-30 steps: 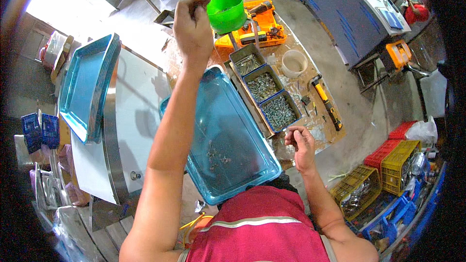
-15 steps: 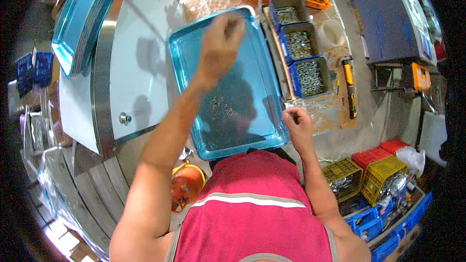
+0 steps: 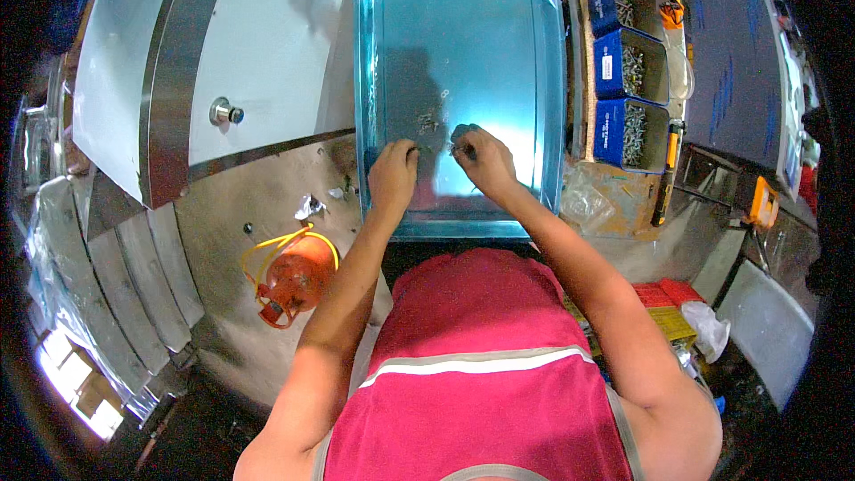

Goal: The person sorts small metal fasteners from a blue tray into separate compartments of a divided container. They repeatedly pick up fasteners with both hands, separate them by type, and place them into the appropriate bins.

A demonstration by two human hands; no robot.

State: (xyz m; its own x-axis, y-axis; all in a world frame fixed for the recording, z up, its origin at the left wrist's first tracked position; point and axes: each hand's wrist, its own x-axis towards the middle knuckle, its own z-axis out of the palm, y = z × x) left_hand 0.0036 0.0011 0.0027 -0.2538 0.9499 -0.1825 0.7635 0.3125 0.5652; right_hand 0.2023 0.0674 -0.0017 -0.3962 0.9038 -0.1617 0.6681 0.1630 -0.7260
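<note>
A person in a red vest leans over a shallow blue metal tray [image 3: 463,18] on a steel counter [image 3: 267,205]. Both hands are inside the tray near its front edge. The left hand [image 3: 393,175] has its fingers curled together, and the right hand [image 3: 481,156] pinches small screws [image 3: 430,122] that lie scattered on the tray floor. Three blue bins of screws [image 3: 631,62] stand just right of the tray. An orange gas cylinder [image 3: 294,276] sits below the counter, to the left.

Three blue bins [image 3: 631,80] of small metal hardware are ranged at two o'clock. An orange gas canister [image 3: 294,278] with yellow cord is seen at eight o'clock, and a steel panel [image 3: 214,53] at ten.
</note>
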